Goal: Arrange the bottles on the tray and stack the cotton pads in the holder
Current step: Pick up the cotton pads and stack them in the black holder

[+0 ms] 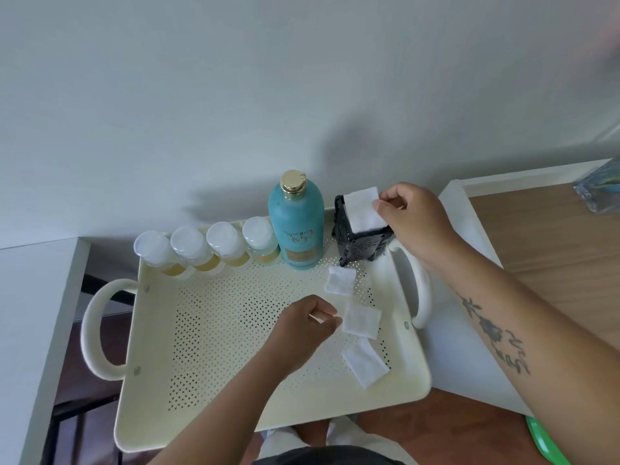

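A cream perforated tray [218,330] holds several small clear bottles [188,250] with yellow liquid in a row along its far edge, beside a tall teal bottle [297,226] with a gold cap. A black ornate holder [360,243] stands at the far right corner. My right hand [412,219] pinches a white cotton pad [364,209] that lies over the holder's top. Three more square pads lie on the tray: one [341,280] near the holder, one [362,319] in the middle, one [365,363] nearest me. My left hand [302,330] touches the middle pad's left edge with thumb and fingertips.
The tray has looped handles [92,330] on both sides and rests across a gap between a white surface [30,297] on the left and a white-edged wooden table [536,236] on the right. A clear container [600,189] sits far right. A wall lies close behind.
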Motion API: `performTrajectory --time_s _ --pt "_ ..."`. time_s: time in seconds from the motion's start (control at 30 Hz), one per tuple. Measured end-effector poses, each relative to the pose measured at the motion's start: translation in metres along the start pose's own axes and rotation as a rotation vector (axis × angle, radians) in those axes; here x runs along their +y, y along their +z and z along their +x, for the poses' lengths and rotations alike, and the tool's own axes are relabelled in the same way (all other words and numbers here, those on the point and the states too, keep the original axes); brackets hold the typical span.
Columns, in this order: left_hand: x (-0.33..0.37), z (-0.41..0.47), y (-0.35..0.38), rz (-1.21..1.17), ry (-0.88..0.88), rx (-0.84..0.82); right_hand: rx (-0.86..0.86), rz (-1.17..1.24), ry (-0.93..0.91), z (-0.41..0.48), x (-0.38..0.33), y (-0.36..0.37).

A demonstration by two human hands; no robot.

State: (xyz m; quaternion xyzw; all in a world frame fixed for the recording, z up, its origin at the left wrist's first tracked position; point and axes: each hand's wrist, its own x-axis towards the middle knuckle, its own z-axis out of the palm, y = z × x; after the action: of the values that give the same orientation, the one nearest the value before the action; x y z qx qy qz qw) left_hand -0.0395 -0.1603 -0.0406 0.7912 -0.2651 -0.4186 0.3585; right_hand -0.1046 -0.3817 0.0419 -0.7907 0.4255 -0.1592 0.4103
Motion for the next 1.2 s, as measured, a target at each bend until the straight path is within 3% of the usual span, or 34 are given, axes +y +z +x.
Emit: performTrajectory --time_s 0.4,0.57,0.73,0.93,1.2 --pt "-0.021 -0.001 0.037 0.187 0.033 -0.067 0.067 -0.116 -0.076 0.0 0.002 0.002" --pt "-0.018 0.0 0.044 0.283 0.069 -0.059 0.187 -0.259 -0.331 -0.02 0.012 0.001" --pt "-0.017 -0.002 0.05 0.415 0.105 -0.085 0.162 -0.484 -0.566 -0.033 0.02 0.007" --pt "-0.02 -0.006 0.053 0.454 0.121 -0.093 0.104 -0.568 -0.561 -0.035 0.024 0.013" --pt "-0.018 -0.012 0.033 0.271 0.145 0.004 0.088 -0.581 -0.507 -0.034 0.024 0.017"
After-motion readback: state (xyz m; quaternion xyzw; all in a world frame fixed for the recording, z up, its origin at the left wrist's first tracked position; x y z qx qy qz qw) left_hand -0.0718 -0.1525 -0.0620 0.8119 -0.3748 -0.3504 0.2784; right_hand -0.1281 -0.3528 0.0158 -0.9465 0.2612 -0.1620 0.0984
